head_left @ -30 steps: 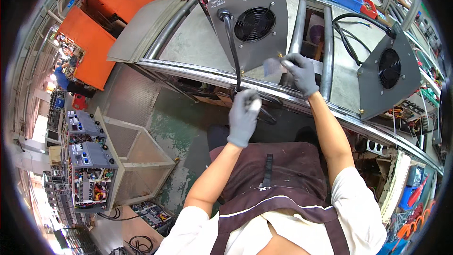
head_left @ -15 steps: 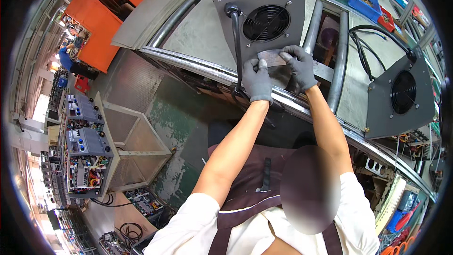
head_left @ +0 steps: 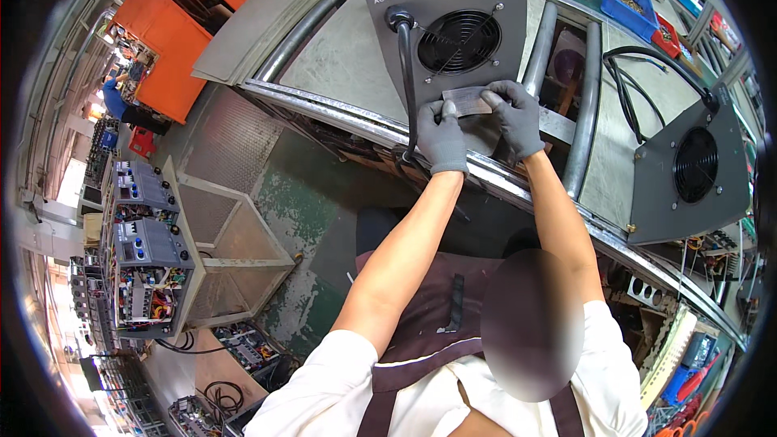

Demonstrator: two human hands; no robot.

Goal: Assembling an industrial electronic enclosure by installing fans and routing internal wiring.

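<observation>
A grey metal panel stands upright on the bench in front of me, with a round black fan grille and a thick black cable coming out of its upper left. At its lower edge, below the fan, is a small silver-grey rectangular label. My gloved left hand pinches the label's left end, thumb on its face. The right end is pinched by my gloved right hand. Whether the label's back touches the panel cannot be made out.
Metal roller bars cross the bench. A second grey fan panel with a cable stands at right. Blue and red parts bins lie far right. Grey machines stand on a cart at left; a person works far left.
Both hands stay at the panel's lower edge. The label now sits a little flatter and shows more of its face. My head view has shifted slightly.
</observation>
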